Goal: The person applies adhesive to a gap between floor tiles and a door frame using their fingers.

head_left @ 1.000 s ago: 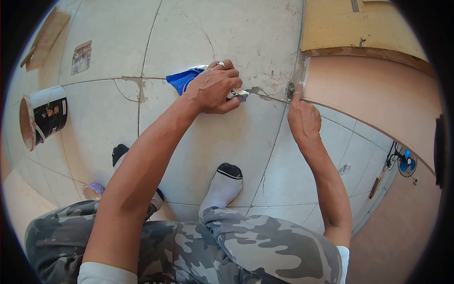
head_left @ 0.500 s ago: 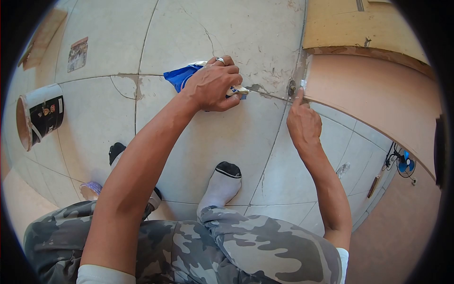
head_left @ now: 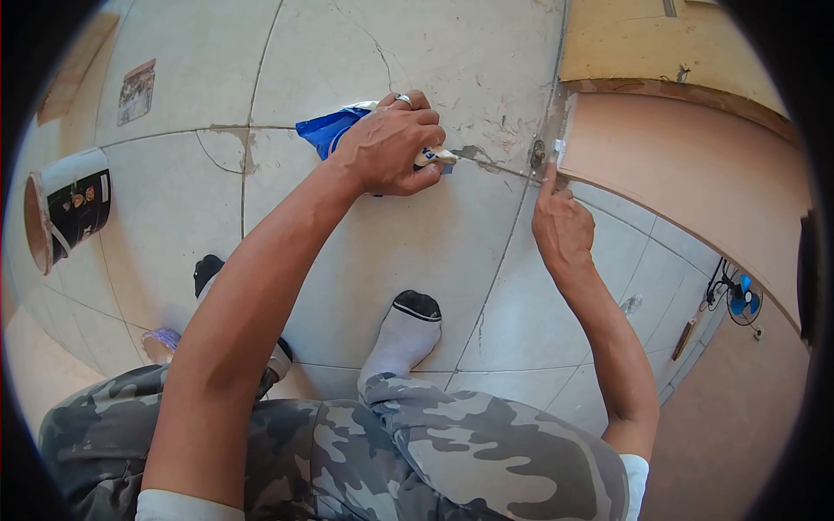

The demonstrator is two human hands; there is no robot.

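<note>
My left hand is closed round a crumpled blue-and-white plastic packet, just above the floor tiles. A folded pale end of the packet pokes out by my thumb. My right hand has its index finger stretched out and the other fingers curled, with nothing seen in it. That fingertip touches a small white smear at the corner of the peach-coloured wall face. Right beside the fingertip is a small dark metal fitting in the floor joint.
A white-and-black bucket lies on its side at the left. A torn printed patch is on the tiles above it. My socked foot rests on the floor. A blue fan stands far right. Yellowish wood is at the upper right.
The view has shifted slightly. My right fingertip stays at the white smear by the wall corner, and my left hand keeps its hold on the packet.
</note>
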